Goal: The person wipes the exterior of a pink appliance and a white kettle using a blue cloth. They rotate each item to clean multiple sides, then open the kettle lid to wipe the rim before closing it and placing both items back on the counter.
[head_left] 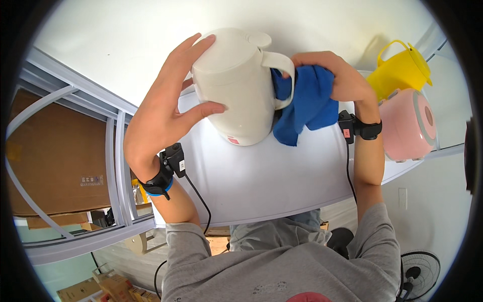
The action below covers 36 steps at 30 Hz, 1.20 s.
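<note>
The left fingers [206, 109], spread wide, grasped the lidded white jug [234, 98] from its left side, while the right fingers [314, 58] pinched a bunched blue cloth [302, 105] beside its handle [279, 61]. The cloth work looked under way and probably unfinished, though how much surface had been covered could not be told. The jug was over the tabletop [251, 186], base contact unclear, and its far side and most right fingertips were hidden.

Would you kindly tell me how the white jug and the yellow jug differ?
The left hand holds the white jug; neither hand holds the yellow jug. The white jug also appears larger in view than the yellow jug. Both have a looped handle.
</note>
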Motion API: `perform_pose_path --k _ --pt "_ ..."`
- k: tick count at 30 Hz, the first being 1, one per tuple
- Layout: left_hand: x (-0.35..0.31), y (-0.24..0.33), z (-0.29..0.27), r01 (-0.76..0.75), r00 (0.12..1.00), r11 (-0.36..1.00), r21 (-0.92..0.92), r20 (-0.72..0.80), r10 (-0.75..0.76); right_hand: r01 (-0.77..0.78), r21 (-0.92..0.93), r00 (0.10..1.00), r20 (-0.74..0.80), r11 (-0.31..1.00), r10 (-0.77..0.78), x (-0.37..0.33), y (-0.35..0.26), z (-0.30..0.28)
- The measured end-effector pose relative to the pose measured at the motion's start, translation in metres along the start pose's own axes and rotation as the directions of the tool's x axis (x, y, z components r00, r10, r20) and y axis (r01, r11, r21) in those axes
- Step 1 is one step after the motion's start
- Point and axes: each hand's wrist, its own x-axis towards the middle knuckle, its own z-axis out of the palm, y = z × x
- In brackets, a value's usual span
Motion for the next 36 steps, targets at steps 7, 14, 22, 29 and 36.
perform_pose_path --k 7,14,22,29,36 --pt "0.0 -0.006 -0.002 0.072 0.997 0.992 0.102 -0.011 -0.071 0.022 0.084 0.984 0.176 0.996 -0.036 0.004 -0.014 0.008" --pt "-0.001 0.008 0.003 0.003 1.0 0.996 0.085 -0.02 -0.002 -0.097 -0.105 0.848 -0.529 0.99 0.027 0.013 -0.017 0.01" --pt "0.0 0.021 0.011 0.096 0.995 0.982 0.166 -0.014 -0.095 -0.177 0.167 0.955 -0.209 0.97 0.21 0.023 -0.021 0.059" --pt "0.006 0.016 0.024 0.01 0.992 0.959 0.282 -0.124 0.027 -0.414 -0.155 0.875 0.205 0.897 0.439 0.015 -0.003 0.061" --pt "0.011 -0.012 0.017 -0.083 0.988 0.976 0.2 -0.112 0.107 -0.387 -0.174 0.912 0.072 0.906 0.404 0.018 -0.014 0.038"
